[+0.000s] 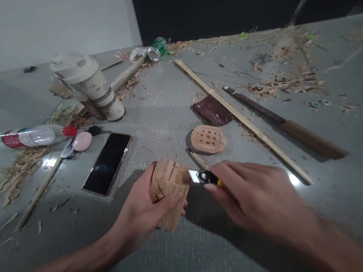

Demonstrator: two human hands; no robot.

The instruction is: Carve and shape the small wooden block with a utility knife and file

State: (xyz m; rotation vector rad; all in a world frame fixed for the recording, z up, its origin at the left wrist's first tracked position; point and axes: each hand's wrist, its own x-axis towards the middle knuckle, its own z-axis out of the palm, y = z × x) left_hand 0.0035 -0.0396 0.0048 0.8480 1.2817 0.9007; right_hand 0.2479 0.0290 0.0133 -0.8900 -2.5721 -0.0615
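My left hand [147, 207] is closed round a carved wooden block [169, 183], thumb across its near face. Grooves and facets are cut into the block's top. In my right hand [244, 191] is a utility knife [207, 178] with a black and yellow handle, its bright blade at the block's right upper edge. Whether the blade touches the wood I cannot tell. Just beyond, a round wooden disc [208, 138] with small square holes lies flat. A thin wood piece [198, 159] lies between the disc and my right hand.
A phone [107, 162], a plastic bottle [34, 136], a pink round object [82, 141] and paper cups [97, 89] are on the left. Beyond the disc lie sandpaper [212, 110], a wooden strip [244, 119] and a long-handled blade [286, 123]. A green can [157, 49] and shavings are farther back.
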